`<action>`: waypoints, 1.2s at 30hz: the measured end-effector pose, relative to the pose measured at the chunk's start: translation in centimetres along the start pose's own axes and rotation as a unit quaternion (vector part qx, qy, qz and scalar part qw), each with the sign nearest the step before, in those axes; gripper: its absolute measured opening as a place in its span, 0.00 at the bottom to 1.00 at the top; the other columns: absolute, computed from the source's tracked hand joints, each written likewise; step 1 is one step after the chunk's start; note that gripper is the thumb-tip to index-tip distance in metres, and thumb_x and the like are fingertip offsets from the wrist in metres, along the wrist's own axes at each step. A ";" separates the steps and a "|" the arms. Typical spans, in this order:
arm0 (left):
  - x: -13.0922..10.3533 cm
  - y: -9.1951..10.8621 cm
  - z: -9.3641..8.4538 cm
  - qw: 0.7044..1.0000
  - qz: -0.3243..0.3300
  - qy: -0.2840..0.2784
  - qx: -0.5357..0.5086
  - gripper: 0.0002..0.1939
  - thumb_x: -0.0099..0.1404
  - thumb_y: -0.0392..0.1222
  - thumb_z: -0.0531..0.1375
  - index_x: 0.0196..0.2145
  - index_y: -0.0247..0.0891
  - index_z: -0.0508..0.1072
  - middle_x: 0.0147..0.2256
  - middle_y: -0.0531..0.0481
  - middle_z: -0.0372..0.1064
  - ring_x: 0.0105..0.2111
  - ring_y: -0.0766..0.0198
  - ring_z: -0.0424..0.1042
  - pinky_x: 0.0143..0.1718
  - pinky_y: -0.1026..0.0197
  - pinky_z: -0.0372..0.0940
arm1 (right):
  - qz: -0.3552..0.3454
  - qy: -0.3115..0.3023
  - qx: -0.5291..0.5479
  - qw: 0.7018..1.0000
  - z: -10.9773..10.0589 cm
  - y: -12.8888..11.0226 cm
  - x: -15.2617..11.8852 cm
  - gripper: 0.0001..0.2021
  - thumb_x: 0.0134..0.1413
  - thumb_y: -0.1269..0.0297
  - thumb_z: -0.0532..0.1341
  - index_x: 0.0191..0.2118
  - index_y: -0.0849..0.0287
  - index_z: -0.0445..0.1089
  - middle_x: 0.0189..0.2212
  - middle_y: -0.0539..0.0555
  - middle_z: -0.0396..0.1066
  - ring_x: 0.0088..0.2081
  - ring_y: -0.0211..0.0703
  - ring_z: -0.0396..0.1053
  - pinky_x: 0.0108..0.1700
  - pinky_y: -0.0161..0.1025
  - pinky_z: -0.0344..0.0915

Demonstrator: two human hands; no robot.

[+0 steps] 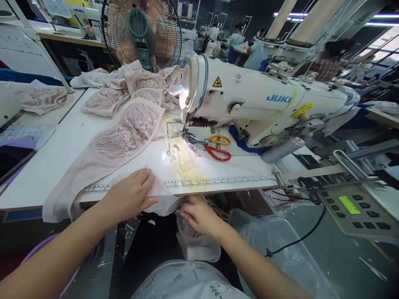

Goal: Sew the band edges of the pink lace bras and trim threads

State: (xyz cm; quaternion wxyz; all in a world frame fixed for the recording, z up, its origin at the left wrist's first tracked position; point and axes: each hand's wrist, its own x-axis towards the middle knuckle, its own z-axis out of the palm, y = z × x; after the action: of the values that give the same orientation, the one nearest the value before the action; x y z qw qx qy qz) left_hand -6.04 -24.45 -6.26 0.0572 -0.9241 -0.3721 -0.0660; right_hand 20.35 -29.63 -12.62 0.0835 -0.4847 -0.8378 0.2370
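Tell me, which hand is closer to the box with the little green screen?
The right one! The right hand is left of the box, just below the table's front edge. The left hand is even farther left, on pale cloth.

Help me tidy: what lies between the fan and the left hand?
In the head view, a bra pile by the fan, then a spread bra nearer the left hand.

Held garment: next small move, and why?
Probably draw the garment up onto the table with the right hand: its lace hangs below the front edge, while the left hand rests on fabric on top.
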 end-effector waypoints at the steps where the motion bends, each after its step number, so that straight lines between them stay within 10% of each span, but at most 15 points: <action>1: -0.2 -0.1 -0.2 1.000 0.008 -0.010 -0.003 0.24 0.65 0.51 0.57 0.53 0.31 0.69 0.54 0.32 0.64 0.55 0.45 0.64 0.53 0.49 0.65 | 0.009 0.015 -0.008 1.000 0.5 0.2 0.2 0.08 0.58 0.68 0.58 0.28 0.60 0.69 0.38 0.58 0.64 0.44 0.49 0.63 0.46 0.45 0.62; 7: -1.0 -0.4 -1.2 0.996 0.012 -0.086 -0.011 0.30 0.62 0.52 0.61 0.60 0.45 0.63 0.62 0.31 0.53 0.61 0.38 0.55 0.56 0.40 0.58 | 0.075 0.067 0.003 0.995 1.4 1.2 -0.5 0.08 0.57 0.70 0.57 0.28 0.61 0.72 0.39 0.61 0.64 0.44 0.51 0.63 0.45 0.45 0.63; 16: -1.1 -1.3 -1.4 0.989 0.007 -0.144 -0.025 0.30 0.66 0.54 0.56 0.63 0.50 0.57 0.66 0.33 0.45 0.65 0.40 0.46 0.59 0.37 0.51 | -0.027 0.115 -0.032 0.992 2.6 -0.7 -0.1 0.08 0.57 0.70 0.56 0.30 0.60 0.71 0.53 0.64 0.61 0.54 0.57 0.57 0.53 0.53 0.58; 22: -0.7 -2.4 -1.7 0.984 -0.024 -0.175 -0.023 0.29 0.67 0.56 0.52 0.63 0.47 0.58 0.66 0.32 0.43 0.65 0.40 0.45 0.60 0.38 0.50 | -0.140 -0.001 0.237 0.961 -1.7 0.2 0.1 0.10 0.59 0.64 0.52 0.27 0.59 0.62 0.29 0.52 0.60 0.32 0.39 0.60 0.36 0.37 0.60; 27: 0.5 -0.5 -1.5 0.985 -0.093 -0.146 0.012 0.27 0.68 0.56 0.51 0.60 0.41 0.64 0.62 0.29 0.53 0.63 0.37 0.51 0.57 0.33 0.52 | 0.005 -0.030 0.436 0.899 -6.4 0.6 -0.4 0.17 0.56 0.50 0.54 0.26 0.57 0.55 0.22 0.45 0.51 0.23 0.34 0.50 0.27 0.33 0.51; 36: 1.9 3.4 -0.3 0.989 -0.137 -0.042 -0.028 0.28 0.68 0.56 0.48 0.53 0.31 0.70 0.54 0.30 0.64 0.55 0.43 0.63 0.53 0.45 0.64 | 0.051 -0.041 0.170 0.983 -10.1 1.5 0.3 0.11 0.55 0.62 0.52 0.24 0.58 0.56 0.24 0.48 0.57 0.27 0.37 0.56 0.30 0.34 0.53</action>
State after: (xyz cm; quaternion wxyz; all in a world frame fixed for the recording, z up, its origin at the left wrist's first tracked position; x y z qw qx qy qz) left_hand -2.31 -25.63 -5.83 0.0064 -0.8678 -0.4949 -0.0451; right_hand 25.08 -25.61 -4.54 0.1175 -0.4952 -0.7625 0.3994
